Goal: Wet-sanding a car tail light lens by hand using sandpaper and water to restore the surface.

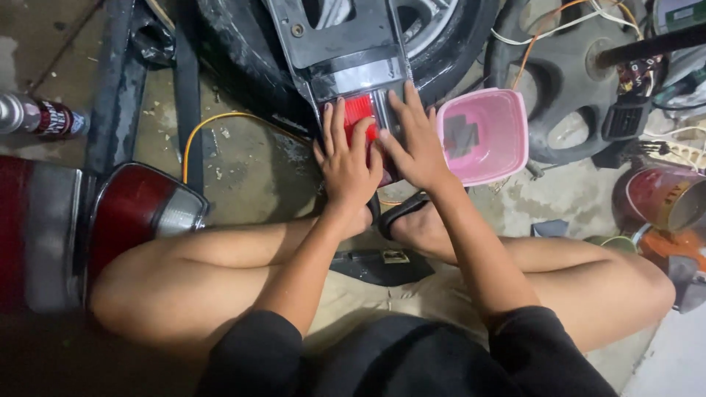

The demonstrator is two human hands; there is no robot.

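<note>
We see both hands flat on a long black-backed tail lamp with a red and clear plastic lens, lying on the concrete floor just ahead of the crossed legs. Our left hand presses on the red lens section, fingers straight and spread, gripping nothing. Our right hand lies beside it, touching it, fingers extended on the clear strip. A pink square plastic tub sits just right of the lamp. A black tyre lies behind it. A yellow wire curves at left, near another red tail lamp.
</note>
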